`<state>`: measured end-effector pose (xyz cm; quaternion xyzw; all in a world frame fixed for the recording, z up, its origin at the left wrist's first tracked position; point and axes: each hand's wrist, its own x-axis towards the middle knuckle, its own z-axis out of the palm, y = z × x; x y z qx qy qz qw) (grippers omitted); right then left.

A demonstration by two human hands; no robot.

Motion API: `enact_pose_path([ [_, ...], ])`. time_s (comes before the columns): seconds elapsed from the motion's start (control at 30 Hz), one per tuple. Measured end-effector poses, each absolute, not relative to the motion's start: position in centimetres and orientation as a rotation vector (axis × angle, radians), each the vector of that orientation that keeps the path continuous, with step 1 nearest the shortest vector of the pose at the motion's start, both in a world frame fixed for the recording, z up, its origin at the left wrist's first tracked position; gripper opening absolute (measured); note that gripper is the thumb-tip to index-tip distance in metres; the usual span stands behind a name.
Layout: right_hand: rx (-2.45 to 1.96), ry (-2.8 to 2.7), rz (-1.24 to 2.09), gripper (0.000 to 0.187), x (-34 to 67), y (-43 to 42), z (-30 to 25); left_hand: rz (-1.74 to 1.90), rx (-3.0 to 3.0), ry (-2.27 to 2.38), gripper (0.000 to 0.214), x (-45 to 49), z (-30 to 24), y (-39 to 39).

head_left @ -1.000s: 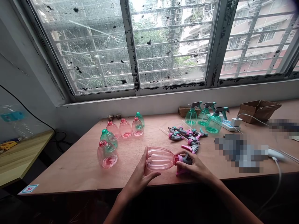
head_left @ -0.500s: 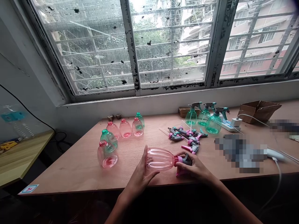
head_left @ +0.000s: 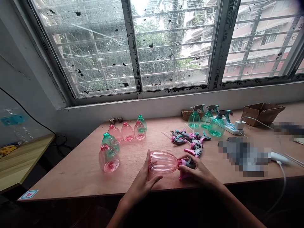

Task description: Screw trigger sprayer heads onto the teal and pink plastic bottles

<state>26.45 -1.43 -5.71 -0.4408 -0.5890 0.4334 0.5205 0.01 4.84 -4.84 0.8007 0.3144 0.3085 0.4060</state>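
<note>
A clear pink bottle lies on its side just above the wooden table, near the front edge. My left hand cups its base, fingers curled round it. My right hand grips the pink and grey spray head fitted at the bottle's neck. A pile of loose spray heads lies just behind my right hand.
Several empty pink and green bottles stand at the left. Three green bottles with spray heads stand at the back, next to a white power strip and an open cardboard box. A blurred patch covers the right.
Both hands keep their hold on the bottle and spray head; the bottle has shifted only slightly. The view has tilted a little.
</note>
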Motion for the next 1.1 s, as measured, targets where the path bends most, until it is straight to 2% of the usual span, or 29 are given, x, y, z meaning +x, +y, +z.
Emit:
enact_pose_path([
  [0.1,-1.047,-1.416,1.046,0.034,26.39,-1.46,-5.76,0.755,1.99,0.803,0.101,0.01,-4.79,4.73],
  [0.27,-1.055,-1.412,1.046,0.038,26.26,-1.44,-5.46,0.829,2.012,0.809,0.087,0.27,-4.57,4.7],
  [0.47,-1.089,-1.418,1.014,0.041,26.32,-1.38,-5.55,0.806,1.97,0.82,0.103,0.02,-4.56,4.65],
  [0.63,-1.085,-1.433,1.012,0.038,26.41,-1.28,-5.76,0.822,1.956,0.78,0.085,-0.03,-4.71,4.82],
  [0.9,-1.129,-1.471,0.904,0.036,26.53,-1.2,-5.45,0.801,1.966,0.781,0.1,-0.14,-5.21,5.04],
  [1.1,-1.127,-1.452,0.959,0.038,26.37,-1.39,-5.24,0.799,1.967,0.774,0.082,-0.02,-4.72,4.94],
])
